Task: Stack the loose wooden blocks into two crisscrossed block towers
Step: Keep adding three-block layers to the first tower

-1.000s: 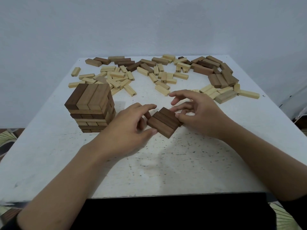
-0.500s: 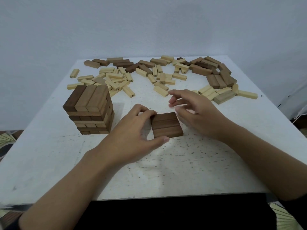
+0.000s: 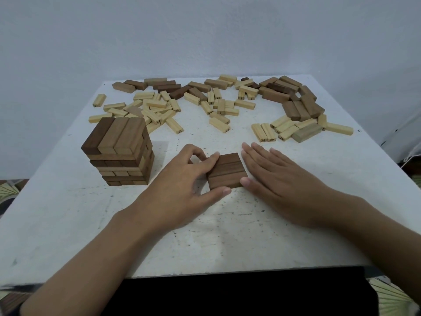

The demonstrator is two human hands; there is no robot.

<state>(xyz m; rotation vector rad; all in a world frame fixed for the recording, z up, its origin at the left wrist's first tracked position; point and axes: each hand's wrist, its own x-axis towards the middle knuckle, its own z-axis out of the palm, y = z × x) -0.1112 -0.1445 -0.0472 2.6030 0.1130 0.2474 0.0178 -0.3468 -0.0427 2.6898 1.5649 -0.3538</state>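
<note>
Three dark wooden blocks (image 3: 226, 171) lie side by side as a flat square layer on the white table (image 3: 227, 236). My left hand (image 3: 182, 190) holds the layer's left side, forefinger at its far corner and thumb at its near edge. My right hand (image 3: 273, 176) lies flat with straight fingers against the layer's right side, thumb tip touching the near right corner. A finished crisscrossed tower (image 3: 119, 151) of brown blocks stands to the left.
Loose pale blocks (image 3: 157, 110) and brown blocks (image 3: 296, 99) are scattered across the far half of the table. A small pale group (image 3: 266, 132) lies just beyond my right hand. A wall rises behind the table's far edge.
The three dark blocks were turned from a diagonal to square with the table and set down. My right hand has flattened against their right side; my left hand keeps its hold.
</note>
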